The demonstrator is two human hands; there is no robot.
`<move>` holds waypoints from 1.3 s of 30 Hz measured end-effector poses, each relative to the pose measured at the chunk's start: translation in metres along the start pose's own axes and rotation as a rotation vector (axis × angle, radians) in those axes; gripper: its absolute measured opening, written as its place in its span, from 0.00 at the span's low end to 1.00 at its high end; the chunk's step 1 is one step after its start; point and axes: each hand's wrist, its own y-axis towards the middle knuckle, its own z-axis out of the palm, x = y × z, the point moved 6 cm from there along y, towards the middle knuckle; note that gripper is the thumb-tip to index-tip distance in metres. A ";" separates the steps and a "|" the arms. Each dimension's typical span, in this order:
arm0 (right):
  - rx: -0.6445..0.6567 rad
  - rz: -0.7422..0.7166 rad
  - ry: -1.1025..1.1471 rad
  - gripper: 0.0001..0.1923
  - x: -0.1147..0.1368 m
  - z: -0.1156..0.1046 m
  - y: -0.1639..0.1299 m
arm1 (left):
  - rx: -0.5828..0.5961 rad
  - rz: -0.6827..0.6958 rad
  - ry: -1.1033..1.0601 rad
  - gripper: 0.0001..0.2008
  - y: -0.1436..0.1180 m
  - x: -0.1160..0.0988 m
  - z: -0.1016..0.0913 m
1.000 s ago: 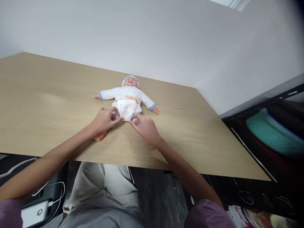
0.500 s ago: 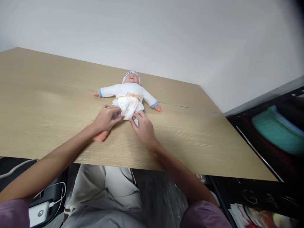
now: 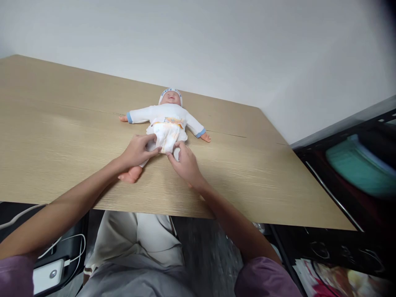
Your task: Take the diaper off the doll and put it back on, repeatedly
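Observation:
A baby doll in a white top with blue cuffs and a white printed cap lies on its back on the table, arms spread wide. Around its hips is a white diaper with an orange printed waistband. My left hand pinches the diaper's lower edge by the leg opening on the left, thumb and fingers closing on it. On the other side, my right hand grips the opposite leg edge between thumb and fingers. One doll foot shows below my left wrist; the other leg is mostly hidden behind my right hand.
The wooden table reaches back to a pale wall. On the right stands a dark rack with a teal item. Below the table's left front edge lies a white device with a cable.
My fingers have shifted slightly along the diaper's leg edges, with the left fingers more spread. The view has moved a little; the doll lies in the same place.

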 end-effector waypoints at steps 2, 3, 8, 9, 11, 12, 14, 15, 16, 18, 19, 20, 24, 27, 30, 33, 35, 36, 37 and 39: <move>-0.039 0.042 0.103 0.13 -0.004 -0.003 0.002 | -0.017 -0.064 -0.121 0.19 0.002 0.009 -0.001; -0.068 0.053 0.137 0.14 -0.006 -0.006 0.002 | -0.028 -0.099 -0.208 0.21 0.003 0.014 -0.001; -0.136 0.138 0.168 0.18 -0.015 -0.022 0.004 | -0.028 -0.279 -0.531 0.31 0.000 0.031 0.002; -0.126 0.148 0.160 0.18 -0.016 -0.024 0.004 | -0.028 -0.307 -0.538 0.32 -0.001 0.032 0.002; -0.113 0.135 0.127 0.15 -0.014 -0.027 0.004 | -0.045 -0.342 -0.514 0.33 -0.002 0.033 0.000; -0.110 0.119 0.109 0.14 -0.013 -0.029 0.004 | -0.055 -0.352 -0.488 0.33 -0.003 0.034 -0.001; -0.102 0.092 0.090 0.12 -0.010 -0.029 0.004 | -0.062 -0.364 -0.428 0.31 -0.004 0.034 -0.004; -0.092 0.079 0.083 0.12 -0.009 -0.028 0.004 | -0.057 -0.363 -0.404 0.30 -0.004 0.033 -0.005; -0.081 0.067 0.074 0.12 -0.008 -0.026 0.003 | -0.047 -0.355 -0.384 0.29 -0.004 0.032 -0.005; -0.058 0.040 0.045 0.12 -0.006 -0.021 0.003 | -0.009 -0.320 -0.338 0.26 -0.003 0.027 -0.005; -0.048 0.024 0.023 0.12 -0.005 -0.019 0.004 | 0.017 -0.301 -0.315 0.25 -0.002 0.024 -0.005; -0.042 0.010 0.001 0.12 -0.005 -0.016 0.004 | 0.047 -0.286 -0.299 0.24 -0.002 0.022 -0.004; -0.039 0.019 -0.004 0.14 -0.010 -0.009 0.009 | 0.129 -0.320 -0.466 0.27 -0.002 0.019 0.002; -0.036 0.085 0.103 0.19 -0.020 -0.007 0.014 | 0.147 -0.449 -0.755 0.29 -0.003 0.028 0.009; -0.012 0.134 0.212 0.24 -0.027 -0.005 0.016 | 0.126 -0.560 -0.899 0.28 -0.005 0.036 0.014; -0.045 0.143 0.189 0.23 -0.025 -0.007 0.013 | 0.073 -0.571 -0.899 0.28 -0.005 0.039 0.016; -0.097 0.102 0.102 0.20 -0.019 -0.011 0.008 | 0.035 -0.525 -0.854 0.28 -0.005 0.037 0.015; -0.126 0.068 0.052 0.18 -0.016 -0.013 0.006 | 0.020 -0.492 -0.827 0.27 -0.004 0.035 0.014; -0.155 0.034 0.007 0.17 -0.013 -0.015 0.005 | 0.007 -0.458 -0.805 0.27 -0.004 0.033 0.013; -0.199 -0.012 -0.058 0.15 -0.011 -0.017 0.003 | -0.009 -0.419 -0.783 0.27 -0.004 0.029 0.012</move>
